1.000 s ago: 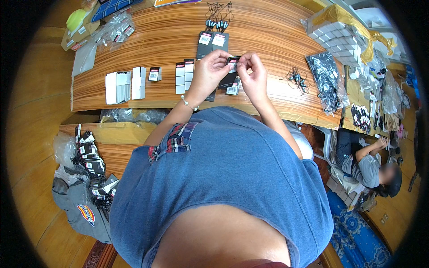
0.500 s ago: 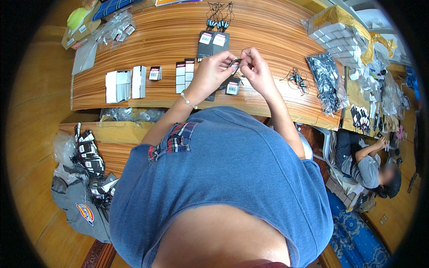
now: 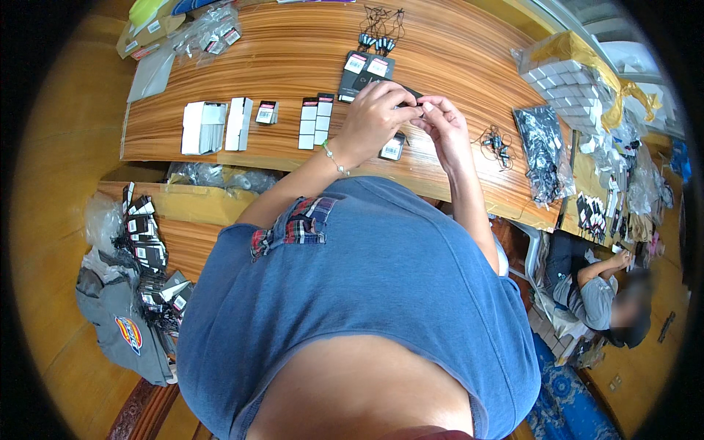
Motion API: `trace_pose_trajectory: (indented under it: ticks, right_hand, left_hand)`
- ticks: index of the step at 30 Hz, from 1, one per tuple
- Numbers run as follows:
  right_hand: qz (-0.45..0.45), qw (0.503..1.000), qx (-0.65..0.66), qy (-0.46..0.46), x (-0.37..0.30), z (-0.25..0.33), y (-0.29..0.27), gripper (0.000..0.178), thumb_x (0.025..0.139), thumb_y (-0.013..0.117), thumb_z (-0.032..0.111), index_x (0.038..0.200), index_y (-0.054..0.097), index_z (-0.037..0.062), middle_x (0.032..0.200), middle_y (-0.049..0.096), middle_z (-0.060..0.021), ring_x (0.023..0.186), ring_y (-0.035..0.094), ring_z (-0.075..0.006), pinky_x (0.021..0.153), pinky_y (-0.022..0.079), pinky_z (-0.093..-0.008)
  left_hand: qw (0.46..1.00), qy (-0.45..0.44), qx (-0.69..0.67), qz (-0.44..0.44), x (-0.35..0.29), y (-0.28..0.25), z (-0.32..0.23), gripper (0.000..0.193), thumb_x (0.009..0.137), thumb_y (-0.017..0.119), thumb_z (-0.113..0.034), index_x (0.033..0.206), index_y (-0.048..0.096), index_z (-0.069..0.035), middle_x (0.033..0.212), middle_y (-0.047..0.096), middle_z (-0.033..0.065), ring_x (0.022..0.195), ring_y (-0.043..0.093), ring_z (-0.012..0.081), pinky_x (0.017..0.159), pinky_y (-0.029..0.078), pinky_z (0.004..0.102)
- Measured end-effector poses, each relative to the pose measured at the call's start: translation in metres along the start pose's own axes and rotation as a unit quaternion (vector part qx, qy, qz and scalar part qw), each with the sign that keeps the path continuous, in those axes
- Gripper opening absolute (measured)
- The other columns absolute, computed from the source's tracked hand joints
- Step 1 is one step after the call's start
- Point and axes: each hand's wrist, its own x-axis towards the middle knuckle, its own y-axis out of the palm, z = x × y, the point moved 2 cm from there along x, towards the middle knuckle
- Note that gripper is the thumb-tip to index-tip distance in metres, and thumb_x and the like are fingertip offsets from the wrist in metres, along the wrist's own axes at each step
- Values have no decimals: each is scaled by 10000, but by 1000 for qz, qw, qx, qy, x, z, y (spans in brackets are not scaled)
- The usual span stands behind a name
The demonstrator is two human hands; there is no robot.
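Between my hands is a black hang tag (image 3: 368, 78), its printed face up and partly covered by my left fingers. My left hand (image 3: 372, 117) grips it from the near side, fingers closed. My right hand (image 3: 444, 126) pinches at the tag's right end; what lies between those fingertips is too small to make out. Just beyond, larger black tags (image 3: 355, 67) with white labels lie in two stacks. A small stack of dark tags (image 3: 393, 147) with a white label sits below my hands. Two label strips (image 3: 308, 123) lie left of my left hand.
Black cords (image 3: 378, 33) lie beyond the tags, with another tangle (image 3: 497, 149) at right near a plastic bag (image 3: 539, 139). White card stacks (image 3: 203, 128) stand at left. A wrapped block of small boxes (image 3: 563, 84) is far right. Another person (image 3: 598, 293) works at lower right.
The tag has turned so its dark printed face shows and it reaches leftward. My left hand has rolled over it, back up. The whole view has shifted slightly.
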Motion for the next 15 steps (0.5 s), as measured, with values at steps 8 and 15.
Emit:
trace_pose_trajectory:
  ticks: [8,15]
  right_hand:
    - [-117,993,9,-21,8,-11,0,91,866,566,181,881,587,94,864,566,23,804,488,-70,731,398,-277]
    - [-61,974,120,-182,22,37,1,83,898,502,120,887,523,40,762,571,-57,697,546,-147,663,453,-276]
  left_hand:
    - [998,54,-30,-10,-4,1,14,140,684,623,-67,800,675,-125,783,615,3,766,575,177,684,440,308]
    - [974,-138,-172,55,-25,-8,23,144,725,642,-137,865,664,-106,808,630,29,805,584,197,760,449,326]
